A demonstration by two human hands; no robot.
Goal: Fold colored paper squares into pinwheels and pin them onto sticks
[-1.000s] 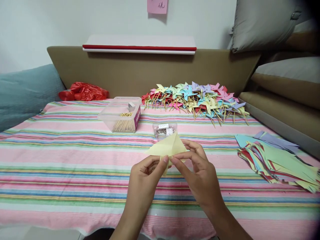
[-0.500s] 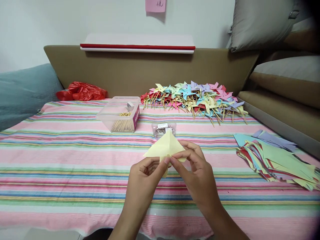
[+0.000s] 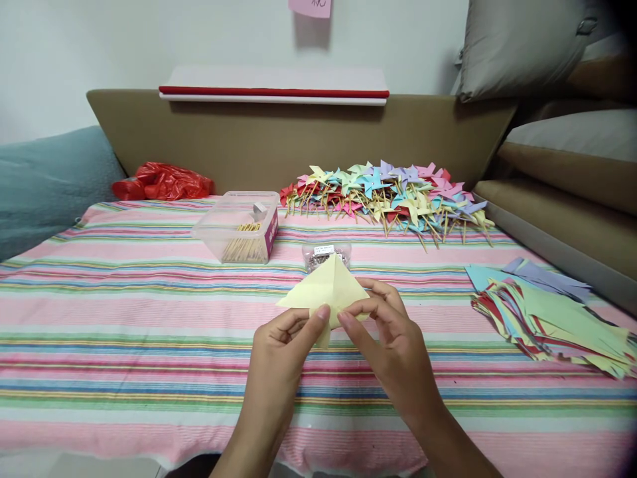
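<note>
A pale yellow paper piece (image 3: 326,285), with creases and pointed corners, is held up between both hands over the striped cloth. My left hand (image 3: 286,345) pinches its lower left part between thumb and fingers, and a narrow flap hangs below that thumb. My right hand (image 3: 391,332) grips the lower right edge, thumb in front and fingers behind. Just beyond the paper's top point lies a clear bag of small metal pieces (image 3: 318,252) with a white label, partly covered by the paper.
A clear plastic box (image 3: 239,229) of thin wooden sticks stands left of centre. Many finished paper pinwheels (image 3: 393,192) lie at the back. Cut coloured paper sheets (image 3: 557,318) are piled at right. A red plastic bag (image 3: 169,180) lies back left; cushions (image 3: 572,153) flank the right side.
My left hand has shifted slightly left, taking the lower left flap with it. The thumbs are now farther apart, and the paper looks spread a little wider.
</note>
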